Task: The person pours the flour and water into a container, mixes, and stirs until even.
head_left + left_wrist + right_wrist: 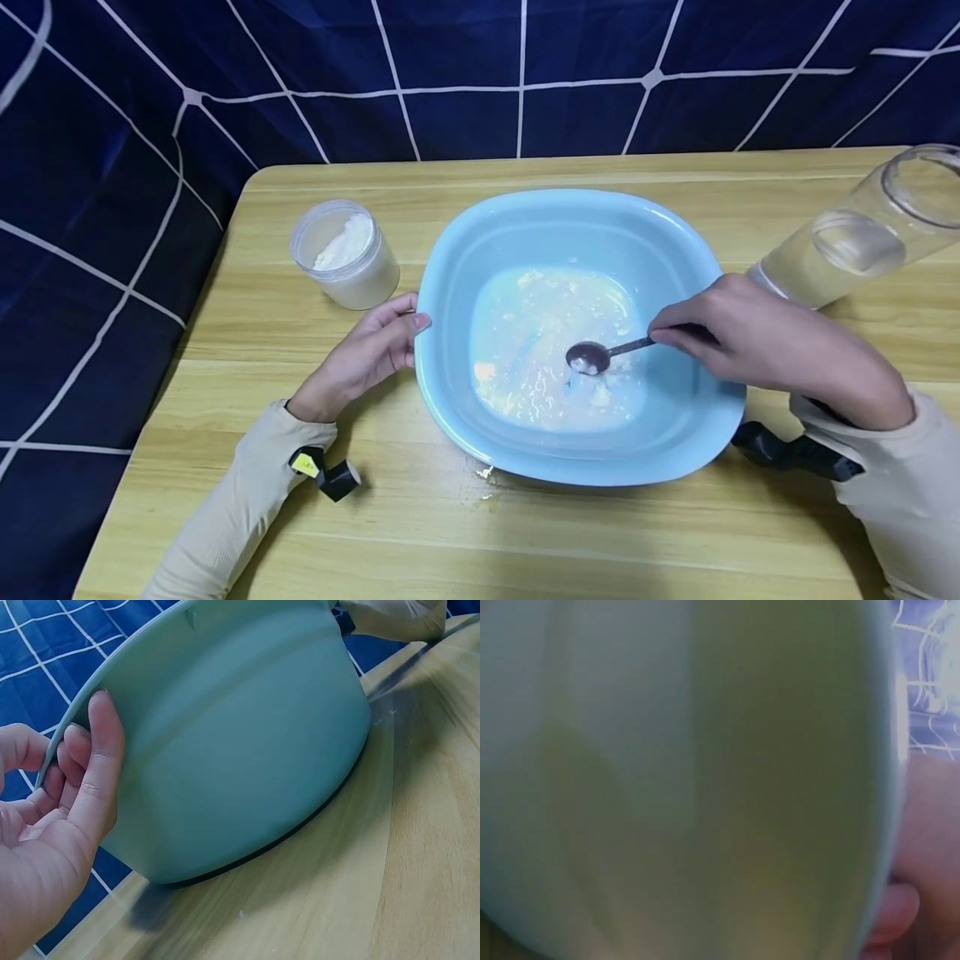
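Note:
A light blue plastic basin [577, 462] stands on the table with cloudy whitish liquid and pale lumps [540, 350] in its bottom. At its left side, my left hand [367, 354] grips the rim, thumb on top and fingers beneath; the left wrist view shows these fingers [101, 765] against the outer wall. My right hand [772, 342] reaches over the right rim and pinches the handle of a dark measuring spoon [588, 358]. Some white stuff sits in the spoon's bowl, low over the liquid. The basin's outer wall [705, 787] fills most of the right wrist view.
Left of the basin stands an uncapped clear jar [360, 275] with white powder. A tall glass container [847, 242] partly filled with clear liquid is at the right. Small wet spots [486, 473] lie by the basin's front on the wooden table [420, 542]. Behind hangs dark blue white-lined cloth [457, 117].

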`<state>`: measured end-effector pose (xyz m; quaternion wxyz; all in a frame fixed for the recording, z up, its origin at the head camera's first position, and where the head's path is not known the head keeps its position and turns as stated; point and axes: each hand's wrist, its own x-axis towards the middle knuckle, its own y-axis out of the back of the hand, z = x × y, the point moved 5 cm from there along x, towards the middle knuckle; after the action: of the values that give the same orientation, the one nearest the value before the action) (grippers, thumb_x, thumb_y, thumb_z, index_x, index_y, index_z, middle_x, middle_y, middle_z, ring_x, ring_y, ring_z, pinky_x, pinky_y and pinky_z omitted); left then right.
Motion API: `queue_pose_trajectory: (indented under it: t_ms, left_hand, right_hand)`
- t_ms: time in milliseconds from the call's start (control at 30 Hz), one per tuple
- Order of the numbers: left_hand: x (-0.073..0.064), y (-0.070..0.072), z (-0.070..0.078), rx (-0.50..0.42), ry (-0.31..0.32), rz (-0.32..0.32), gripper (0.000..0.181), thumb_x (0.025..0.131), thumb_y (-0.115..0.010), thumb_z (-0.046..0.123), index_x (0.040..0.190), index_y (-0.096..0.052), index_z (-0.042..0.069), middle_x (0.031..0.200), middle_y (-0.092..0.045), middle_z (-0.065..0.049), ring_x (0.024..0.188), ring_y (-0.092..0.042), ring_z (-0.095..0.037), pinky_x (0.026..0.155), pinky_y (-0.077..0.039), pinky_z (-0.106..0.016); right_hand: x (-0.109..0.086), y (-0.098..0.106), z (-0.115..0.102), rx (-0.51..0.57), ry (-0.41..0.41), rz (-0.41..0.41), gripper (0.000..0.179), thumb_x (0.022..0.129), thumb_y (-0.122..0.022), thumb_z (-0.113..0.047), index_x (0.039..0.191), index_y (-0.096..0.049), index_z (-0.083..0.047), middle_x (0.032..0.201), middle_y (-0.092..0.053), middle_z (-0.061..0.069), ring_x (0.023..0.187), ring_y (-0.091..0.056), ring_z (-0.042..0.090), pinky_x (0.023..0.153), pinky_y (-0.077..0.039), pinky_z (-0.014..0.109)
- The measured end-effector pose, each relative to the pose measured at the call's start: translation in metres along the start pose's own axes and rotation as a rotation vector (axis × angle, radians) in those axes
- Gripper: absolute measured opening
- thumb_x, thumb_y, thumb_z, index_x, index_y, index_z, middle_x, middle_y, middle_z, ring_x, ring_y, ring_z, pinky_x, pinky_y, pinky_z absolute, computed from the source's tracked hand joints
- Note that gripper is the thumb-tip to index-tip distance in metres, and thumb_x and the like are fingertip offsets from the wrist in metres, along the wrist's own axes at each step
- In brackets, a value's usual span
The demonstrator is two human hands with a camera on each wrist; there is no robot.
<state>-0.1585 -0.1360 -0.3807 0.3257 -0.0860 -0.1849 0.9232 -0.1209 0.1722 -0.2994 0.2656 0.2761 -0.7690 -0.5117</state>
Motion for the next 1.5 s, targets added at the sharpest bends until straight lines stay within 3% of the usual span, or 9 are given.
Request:
queue_pose_trajectory:
  t_ms: [267,400,700,800,967,1033,1267,1367,1500]
  left_hand:
    - [-0.001,0.001,0.001,0.007,-0.001,0.008,0.021,0.099,-0.038,0.003,0.105,-0.057,0.007,0.089,-0.059,-0.005,0.071,-0.062,-0.012,0.063,-0.057,-0.023]
    - [0.0,0.0,0.002,0.005,-0.005,0.003,0.021,0.099,-0.038,0.003,0.106,-0.057,0.007,0.089,-0.059,-0.004,0.071,-0.061,-0.012,0.063,-0.057,-0.023]
    - [0.001,0.0,0.002,0.002,-0.008,-0.002,0.02,0.099,-0.038,0.004,0.105,-0.057,0.007,0.088,-0.059,-0.005,0.071,-0.061,-0.012,0.063,-0.057,-0.023]
    - [0.001,0.001,0.002,-0.001,-0.011,-0.006,0.022,0.099,-0.038,0.003,0.105,-0.058,0.007,0.088,-0.059,-0.005,0.071,-0.062,-0.012,0.063,-0.057,-0.023]
    - [0.0,0.001,0.002,-0.008,-0.014,-0.004,0.023,0.099,-0.037,0.002,0.105,-0.058,0.007,0.087,-0.059,-0.005,0.071,-0.063,-0.012,0.063,-0.058,-0.023]
    - [0.0,0.001,0.002,-0.011,-0.014,-0.004,0.023,0.099,-0.037,0.002,0.104,-0.058,0.007,0.087,-0.059,-0.004,0.071,-0.063,-0.012,0.063,-0.058,-0.023]
    - [0.0,0.002,0.001,-0.009,-0.005,-0.001,0.022,0.099,-0.036,0.001,0.104,-0.057,0.007,0.086,-0.059,-0.004,0.07,-0.062,-0.012,0.062,-0.057,-0.022]
    - [-0.001,0.002,0.001,-0.006,-0.007,-0.002,0.022,0.099,-0.036,0.002,0.104,-0.058,0.007,0.086,-0.059,-0.004,0.07,-0.062,-0.012,0.062,-0.057,-0.022]
    - [-0.002,0.001,0.001,-0.004,-0.016,-0.006,0.023,0.099,-0.036,0.002,0.104,-0.058,0.007,0.086,-0.059,-0.003,0.071,-0.062,-0.011,0.063,-0.057,-0.022]
  right_hand:
    - [0.01,-0.016,-0.021,0.234,0.193,-0.135,0.019,0.089,-0.064,-0.001,0.087,-0.068,-0.019,0.072,-0.056,-0.017,0.057,-0.045,-0.011,0.052,-0.041,0.007]
    - [0.005,-0.014,-0.019,0.217,0.249,-0.161,0.023,0.087,-0.067,0.0,0.085,-0.064,-0.023,0.071,-0.054,-0.019,0.058,-0.042,-0.013,0.049,-0.038,0.005]
    - [-0.008,0.016,0.001,-0.174,-0.061,-0.002,0.027,0.075,-0.077,-0.003,0.077,-0.064,-0.027,0.058,-0.041,-0.02,0.048,-0.031,-0.008,0.039,-0.03,0.014]
    - [-0.005,0.014,-0.004,-0.096,0.02,0.025,0.026,0.074,-0.077,0.0,0.082,-0.068,-0.023,0.062,-0.049,-0.019,0.05,-0.036,-0.01,0.04,-0.033,0.012]
    - [-0.001,-0.001,-0.01,0.111,0.173,-0.109,0.025,0.08,-0.072,0.002,0.085,-0.068,-0.022,0.073,-0.059,-0.019,0.059,-0.047,-0.013,0.048,-0.04,0.006]
    - [0.0,-0.003,-0.007,0.076,0.144,-0.1,0.025,0.08,-0.073,0.001,0.082,-0.067,-0.024,0.071,-0.058,-0.019,0.057,-0.045,-0.014,0.047,-0.039,0.007]
    - [0.005,0.007,0.002,-0.181,-0.133,0.072,0.014,0.078,-0.075,-0.003,0.082,-0.071,-0.017,0.064,-0.059,-0.009,0.049,-0.044,-0.002,0.039,-0.04,0.019]
    - [0.012,-0.001,-0.009,-0.127,-0.057,0.076,0.015,0.08,-0.073,-0.003,0.082,-0.07,-0.017,0.066,-0.059,-0.011,0.053,-0.046,-0.003,0.044,-0.043,0.019]
    - [0.015,-0.013,-0.023,0.02,0.129,-0.013,0.021,0.083,-0.07,-0.002,0.079,-0.065,-0.022,0.066,-0.053,-0.018,0.057,-0.043,-0.008,0.05,-0.042,0.015]
